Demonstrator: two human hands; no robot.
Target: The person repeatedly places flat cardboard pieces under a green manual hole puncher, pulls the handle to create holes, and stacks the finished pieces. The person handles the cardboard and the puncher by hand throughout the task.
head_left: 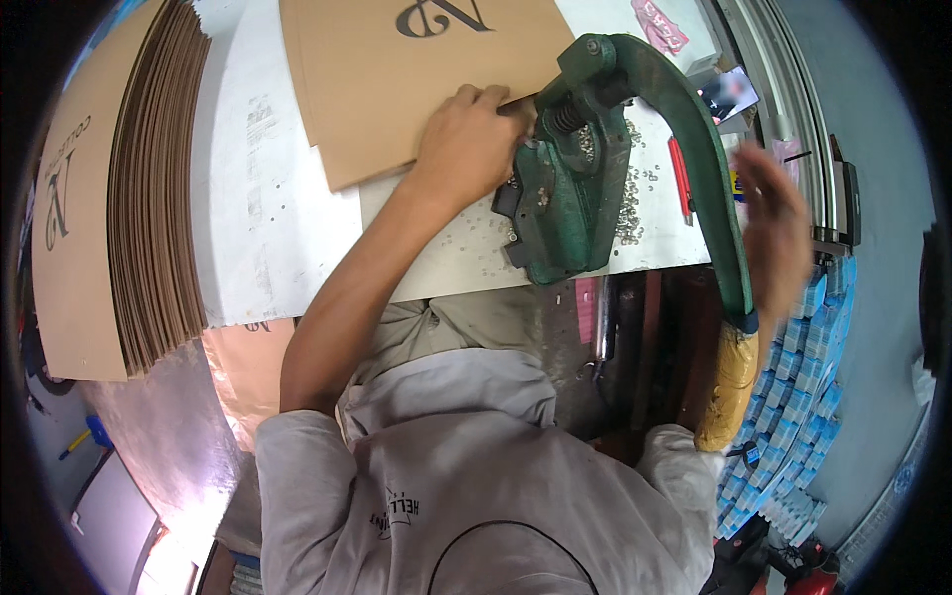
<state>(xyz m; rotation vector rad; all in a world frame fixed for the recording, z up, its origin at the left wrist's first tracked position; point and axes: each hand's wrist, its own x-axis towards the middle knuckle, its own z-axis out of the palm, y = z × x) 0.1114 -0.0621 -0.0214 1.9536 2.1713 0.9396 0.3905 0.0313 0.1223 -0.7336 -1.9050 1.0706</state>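
A green hand-lever press (575,188) stands at the table's near edge, its long curved lever ending in a yellow wrapped handle (727,387). My left hand (471,139) lies at the edge of a brown paper bag (397,109), close beside the press's jaw. Its fingers are bent over the bag's edge, and the fingertips are partly hidden by the press. My right hand (775,233) is raised just right of the lever, smeared by motion. The forearm passes behind the yellow handle, and the right fingers do not show clearly.
Small metal eyelets (632,203) lie scattered around the press. A red cutter knife (680,178) rests under the lever. At far left stands a thick stack of brown bags (159,188). Blue-and-white packs (793,387) are piled at right. A phone (729,94) lies at back right.
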